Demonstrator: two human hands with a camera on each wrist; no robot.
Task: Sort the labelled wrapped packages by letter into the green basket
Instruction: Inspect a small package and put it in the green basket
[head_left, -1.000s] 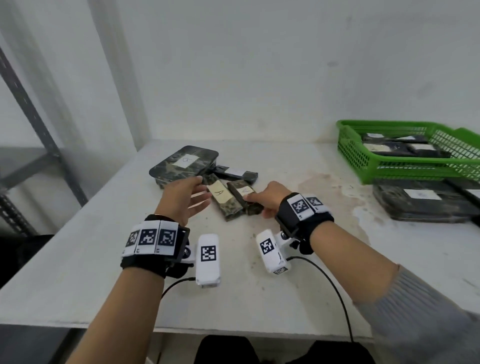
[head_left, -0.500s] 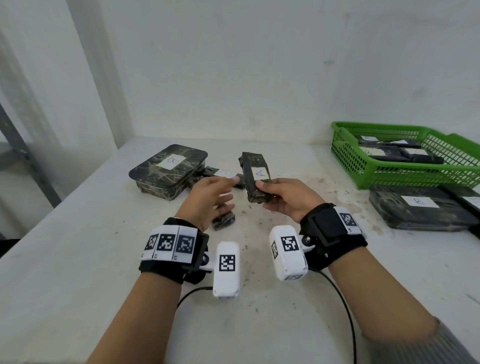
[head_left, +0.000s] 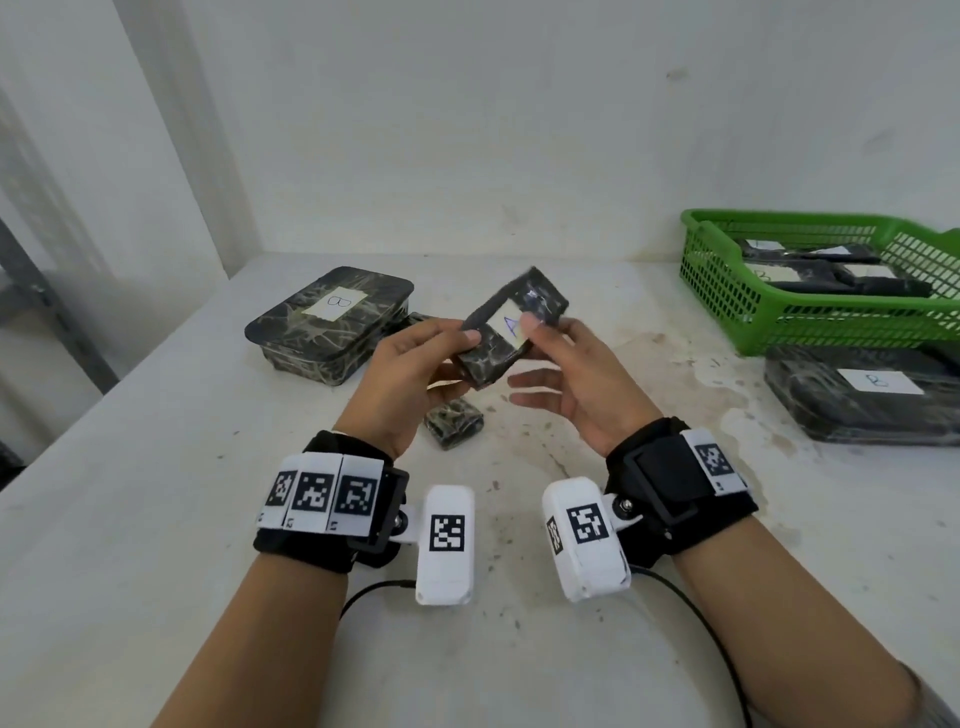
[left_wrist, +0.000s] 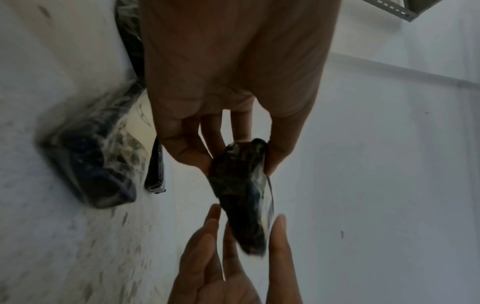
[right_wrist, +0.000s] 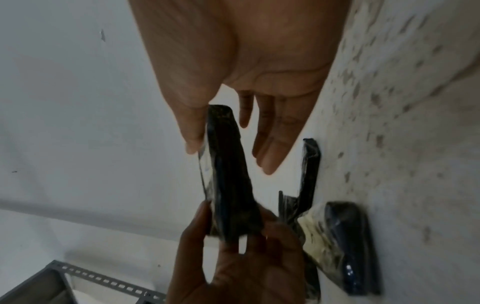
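Observation:
A small dark wrapped package with a white label A (head_left: 498, 332) is held tilted in the air above the table. My left hand (head_left: 460, 364) pinches its near end between thumb and fingers, as the left wrist view (left_wrist: 241, 156) also shows. My right hand (head_left: 540, 358) lays its thumb on the label while its fingers lie straight below, apart from the package (right_wrist: 228, 185). The green basket (head_left: 810, 327) stands at the back right with several dark labelled packages inside.
A large camouflage-wrapped package labelled B (head_left: 332, 317) lies at the back left, with a thin dark package (head_left: 415, 319) beside it. Another small wrapped package (head_left: 454, 423) lies under my hands. A big dark package labelled B (head_left: 862, 400) lies in front of the basket.
The A package went from the table up into the air and now tilts. My left hand has taken hold of its near end. My right hand's fingers have straightened off it.

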